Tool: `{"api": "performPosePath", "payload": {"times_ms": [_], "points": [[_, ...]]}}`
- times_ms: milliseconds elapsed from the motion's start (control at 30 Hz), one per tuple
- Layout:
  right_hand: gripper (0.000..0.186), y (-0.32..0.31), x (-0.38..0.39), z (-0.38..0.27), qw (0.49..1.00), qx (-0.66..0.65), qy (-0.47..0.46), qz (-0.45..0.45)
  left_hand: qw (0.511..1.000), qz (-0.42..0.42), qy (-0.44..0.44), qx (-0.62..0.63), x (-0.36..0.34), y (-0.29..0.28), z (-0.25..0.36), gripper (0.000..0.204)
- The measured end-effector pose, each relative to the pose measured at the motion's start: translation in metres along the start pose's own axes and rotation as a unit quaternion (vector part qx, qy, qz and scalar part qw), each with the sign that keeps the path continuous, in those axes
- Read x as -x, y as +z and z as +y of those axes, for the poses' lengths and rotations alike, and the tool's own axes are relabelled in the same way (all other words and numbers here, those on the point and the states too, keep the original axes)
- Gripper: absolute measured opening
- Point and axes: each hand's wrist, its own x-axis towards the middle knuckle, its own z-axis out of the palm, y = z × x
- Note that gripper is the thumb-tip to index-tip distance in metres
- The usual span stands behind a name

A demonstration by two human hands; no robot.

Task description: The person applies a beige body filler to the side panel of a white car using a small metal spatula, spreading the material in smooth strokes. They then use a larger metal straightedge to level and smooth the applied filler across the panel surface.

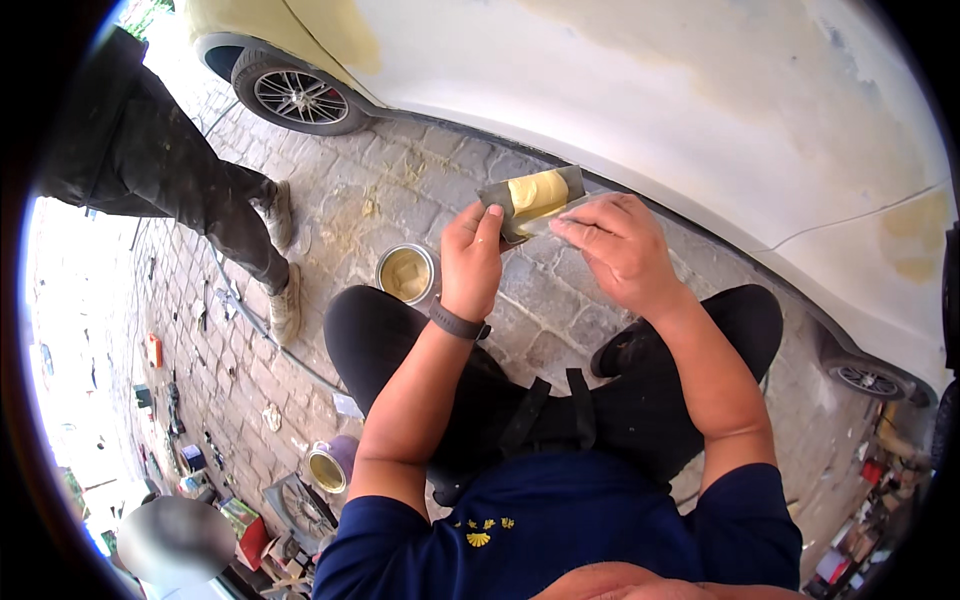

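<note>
My left hand (472,255) grips a flat grey plate (492,198) that carries a thick smear of pale yellow paste (536,193). My right hand (625,250) is closed on a thin spreader (565,215), whose edge is at the paste on the plate. An open metal can (405,272) of tan paste sits on the paving left of my left knee. A second open can (335,464) is near my left elbow. Above my hands is a pale car body (670,90) with yellowish patches.
Another person's legs (175,175) stand at upper left beside a hose (232,295) on the brick paving (540,310). Car wheels (300,95) show at upper left and far right. Tools and boxes (250,530) lie scattered at lower left and lower right.
</note>
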Motion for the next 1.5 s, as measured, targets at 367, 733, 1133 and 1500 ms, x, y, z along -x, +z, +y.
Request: {"api": "performPosePath", "payload": {"times_ms": [367, 733, 1133, 1500], "points": [[0.041, -0.006, 0.000, 0.009, 0.998, 0.030, 0.031, 0.044, 0.999, 0.003, 0.033, -0.035, 0.001, 0.008, -0.013, 0.025], [0.038, 0.000, -0.002, 0.007, 0.996, 0.026, 0.047, 0.064, 0.979, 0.010, 0.127, -0.162, 0.006, 0.004, -0.021, 0.035], [0.039, 0.009, -0.006, 0.002, 0.997, 0.014, 0.016, 0.074, 0.961, 0.017, 0.158, -0.228, 0.014, 0.009, -0.007, 0.028], [0.038, 0.002, -0.008, 0.003, 0.993, 0.030, 0.029, 0.114, 0.959, 0.010, 0.174, -0.222, 0.018, 0.017, 0.003, 0.024]]}}
